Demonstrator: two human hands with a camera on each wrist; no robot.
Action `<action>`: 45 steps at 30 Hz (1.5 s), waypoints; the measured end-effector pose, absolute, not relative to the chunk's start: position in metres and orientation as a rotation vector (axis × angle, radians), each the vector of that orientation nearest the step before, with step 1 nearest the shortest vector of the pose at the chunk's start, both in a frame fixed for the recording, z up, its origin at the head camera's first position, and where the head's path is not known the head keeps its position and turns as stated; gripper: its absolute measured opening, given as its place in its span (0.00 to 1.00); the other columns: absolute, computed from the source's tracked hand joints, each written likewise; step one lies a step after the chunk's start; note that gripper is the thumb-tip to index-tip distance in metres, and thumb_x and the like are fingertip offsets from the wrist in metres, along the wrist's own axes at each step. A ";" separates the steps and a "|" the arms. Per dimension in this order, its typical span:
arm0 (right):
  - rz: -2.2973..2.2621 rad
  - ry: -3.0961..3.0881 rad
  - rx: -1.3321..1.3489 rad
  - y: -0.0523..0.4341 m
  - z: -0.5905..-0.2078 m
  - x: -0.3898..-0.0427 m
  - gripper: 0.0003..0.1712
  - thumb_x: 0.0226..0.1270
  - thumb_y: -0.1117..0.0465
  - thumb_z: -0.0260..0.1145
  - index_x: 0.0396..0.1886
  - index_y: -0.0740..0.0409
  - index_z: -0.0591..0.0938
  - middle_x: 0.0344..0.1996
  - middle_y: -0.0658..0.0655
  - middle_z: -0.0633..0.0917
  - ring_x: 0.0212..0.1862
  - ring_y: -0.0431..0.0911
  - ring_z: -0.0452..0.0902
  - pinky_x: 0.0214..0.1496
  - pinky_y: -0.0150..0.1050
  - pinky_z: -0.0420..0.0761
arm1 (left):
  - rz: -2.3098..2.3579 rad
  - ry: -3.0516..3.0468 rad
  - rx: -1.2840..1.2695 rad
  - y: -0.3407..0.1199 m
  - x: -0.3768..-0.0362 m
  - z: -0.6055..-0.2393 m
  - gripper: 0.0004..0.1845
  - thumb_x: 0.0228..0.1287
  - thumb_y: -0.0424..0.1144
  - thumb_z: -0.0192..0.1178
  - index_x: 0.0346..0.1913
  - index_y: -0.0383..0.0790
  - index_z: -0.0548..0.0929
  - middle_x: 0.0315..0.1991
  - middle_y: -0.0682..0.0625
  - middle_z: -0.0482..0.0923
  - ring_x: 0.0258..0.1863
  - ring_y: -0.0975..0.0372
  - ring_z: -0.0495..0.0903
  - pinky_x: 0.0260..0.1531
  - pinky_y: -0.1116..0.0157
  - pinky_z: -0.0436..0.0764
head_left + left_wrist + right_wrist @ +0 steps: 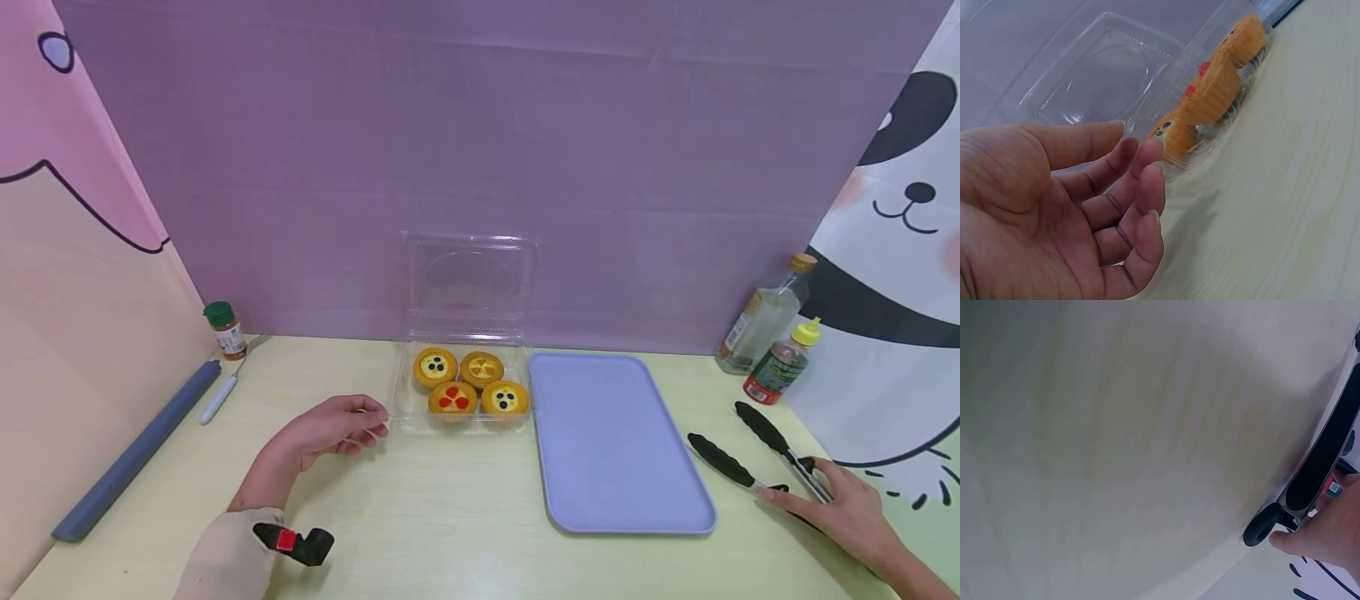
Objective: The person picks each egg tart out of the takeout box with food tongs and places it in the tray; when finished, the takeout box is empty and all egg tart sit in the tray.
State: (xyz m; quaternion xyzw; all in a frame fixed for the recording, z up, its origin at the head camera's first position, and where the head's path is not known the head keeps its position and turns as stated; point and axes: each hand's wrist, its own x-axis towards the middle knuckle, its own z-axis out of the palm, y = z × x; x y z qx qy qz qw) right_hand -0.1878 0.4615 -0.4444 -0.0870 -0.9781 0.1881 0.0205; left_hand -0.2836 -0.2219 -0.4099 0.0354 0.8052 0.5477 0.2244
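- While the right hand grips the black-handled tongs around their metal part, thumb on one side and fingers on the other, the left hand holds nothing, its fingers loosely bent and the thumb a little apart from them.
- The two hands are well apart, at opposite sides of the table.
- The left thumb tip is right by the near left corner of a clear plastic container; whether they touch, I cannot tell.
- The container's lid stands raised at the back.
- Inside sit four tarts: two with dark blue dots, at back left and front right, a red-topped tart at front left, and a yellow-topped tart at back right.
- Just right of the container lies a lavender tray, between it and the tongs.
- Beyond the tongs stand a clear bottle with a brown stopper and a smaller yellow-capped bottle.
- At far left, a green-lidded jar stands near a pale-handled utensil and a long blue-grey bar.
- A purple backdrop rises behind.
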 end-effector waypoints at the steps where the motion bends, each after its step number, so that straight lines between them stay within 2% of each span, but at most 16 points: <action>1: 0.592 -3.037 -0.279 0.462 -0.444 -0.188 0.54 0.63 0.32 0.65 0.67 0.74 0.62 0.57 0.82 0.71 0.55 0.72 0.67 0.48 0.64 0.71 | 1.512 2.222 0.096 -0.222 -0.283 -0.410 0.21 0.74 0.47 0.57 0.57 0.32 0.75 0.45 0.46 0.83 0.41 0.57 0.80 0.41 0.63 0.78; 9: 0.676 -2.937 -0.263 0.456 -0.438 -0.182 0.49 0.64 0.37 0.67 0.69 0.68 0.64 0.61 0.82 0.68 0.59 0.74 0.63 0.50 0.67 0.68 | 1.511 2.222 0.118 -0.222 -0.283 -0.409 0.20 0.75 0.46 0.56 0.57 0.32 0.75 0.45 0.45 0.83 0.42 0.56 0.80 0.40 0.62 0.78; 13: 0.725 -2.908 -0.289 0.447 -0.428 -0.179 0.52 0.64 0.37 0.68 0.72 0.68 0.60 0.64 0.81 0.66 0.61 0.74 0.61 0.52 0.70 0.67 | 1.510 2.223 0.115 -0.221 -0.285 -0.408 0.20 0.75 0.46 0.56 0.57 0.32 0.75 0.45 0.46 0.83 0.42 0.57 0.80 0.41 0.63 0.78; 15: 0.757 -2.914 -0.309 0.441 -0.422 -0.178 0.55 0.64 0.35 0.67 0.75 0.67 0.56 0.65 0.80 0.65 0.61 0.72 0.62 0.52 0.67 0.68 | 1.509 2.221 0.110 -0.221 -0.286 -0.407 0.20 0.75 0.46 0.56 0.57 0.33 0.75 0.45 0.46 0.83 0.41 0.57 0.80 0.41 0.63 0.78; 17: 0.771 -2.930 -0.328 0.434 -0.415 -0.177 0.57 0.63 0.33 0.66 0.77 0.64 0.53 0.66 0.77 0.66 0.60 0.70 0.65 0.49 0.61 0.71 | 1.502 2.222 0.119 -0.221 -0.286 -0.407 0.20 0.75 0.46 0.56 0.57 0.32 0.74 0.45 0.47 0.83 0.41 0.58 0.80 0.41 0.63 0.78; 20: 0.764 -2.935 -0.323 0.421 -0.405 -0.176 0.58 0.63 0.31 0.66 0.78 0.58 0.52 0.65 0.72 0.71 0.56 0.60 0.73 0.43 0.48 0.71 | 1.502 2.219 0.124 -0.221 -0.286 -0.408 0.21 0.75 0.47 0.56 0.57 0.32 0.74 0.45 0.46 0.83 0.41 0.58 0.80 0.41 0.63 0.78; 22: 0.772 -2.917 -0.294 0.411 -0.400 -0.176 0.56 0.62 0.32 0.67 0.78 0.54 0.53 0.64 0.70 0.74 0.50 0.45 0.79 0.40 0.41 0.71 | 1.500 2.220 0.127 -0.222 -0.285 -0.408 0.21 0.74 0.47 0.56 0.57 0.32 0.74 0.46 0.46 0.83 0.41 0.57 0.80 0.41 0.63 0.78; 24: 0.788 -2.899 -0.262 0.400 -0.395 -0.176 0.55 0.62 0.34 0.68 0.78 0.52 0.54 0.63 0.69 0.77 0.42 0.31 0.79 0.37 0.37 0.72 | 1.503 2.221 0.115 -0.222 -0.285 -0.408 0.21 0.74 0.46 0.57 0.57 0.32 0.74 0.46 0.46 0.83 0.41 0.57 0.80 0.41 0.63 0.78; 26: 0.812 -2.885 -0.239 0.389 -0.390 -0.177 0.54 0.61 0.34 0.69 0.77 0.49 0.55 0.62 0.67 0.78 0.36 0.23 0.76 0.34 0.34 0.74 | 1.496 2.227 0.120 -0.222 -0.285 -0.408 0.20 0.75 0.46 0.56 0.57 0.32 0.74 0.46 0.46 0.83 0.41 0.58 0.80 0.41 0.63 0.78; 27: 0.811 -2.874 -0.230 0.384 -0.389 -0.178 0.53 0.60 0.34 0.70 0.77 0.48 0.56 0.61 0.66 0.78 0.34 0.22 0.75 0.33 0.33 0.74 | 1.497 2.229 0.115 -0.223 -0.285 -0.409 0.20 0.75 0.46 0.56 0.57 0.32 0.74 0.45 0.46 0.83 0.41 0.58 0.80 0.41 0.63 0.78; 32: 0.744 -2.804 -0.162 0.364 -0.382 -0.182 0.51 0.57 0.35 0.73 0.76 0.42 0.61 0.55 0.60 0.79 0.30 0.33 0.74 0.29 0.33 0.71 | 1.509 2.229 0.124 -0.224 -0.285 -0.410 0.20 0.75 0.45 0.56 0.56 0.31 0.75 0.43 0.47 0.83 0.39 0.59 0.80 0.40 0.64 0.79; 36: 0.758 -2.746 -0.099 0.355 -0.378 -0.187 0.48 0.56 0.37 0.75 0.75 0.34 0.65 0.40 0.56 0.81 0.26 0.37 0.73 0.26 0.34 0.68 | 1.519 2.225 0.125 -0.223 -0.284 -0.410 0.19 0.74 0.46 0.56 0.55 0.32 0.75 0.43 0.47 0.83 0.39 0.59 0.79 0.40 0.64 0.79; 40: 0.756 -2.724 -0.081 0.349 -0.376 -0.188 0.46 0.55 0.38 0.76 0.74 0.33 0.67 0.27 0.53 0.78 0.23 0.38 0.69 0.25 0.35 0.66 | 1.520 2.222 0.119 -0.222 -0.283 -0.409 0.19 0.74 0.46 0.57 0.55 0.32 0.76 0.43 0.47 0.83 0.39 0.58 0.80 0.40 0.64 0.79; 42: 0.745 -2.720 -0.086 0.345 -0.374 -0.189 0.45 0.55 0.37 0.76 0.73 0.33 0.69 0.27 0.53 0.78 0.23 0.38 0.68 0.24 0.35 0.65 | 1.518 2.220 0.124 -0.221 -0.282 -0.408 0.19 0.74 0.46 0.57 0.55 0.32 0.75 0.43 0.48 0.83 0.39 0.58 0.80 0.40 0.64 0.79; 45: 0.717 -2.730 -0.085 0.340 -0.371 -0.189 0.46 0.55 0.35 0.74 0.74 0.29 0.67 0.35 0.54 0.82 0.24 0.38 0.69 0.25 0.35 0.65 | 1.519 2.220 0.119 -0.221 -0.282 -0.408 0.19 0.74 0.46 0.57 0.55 0.32 0.75 0.43 0.48 0.83 0.39 0.59 0.80 0.40 0.64 0.79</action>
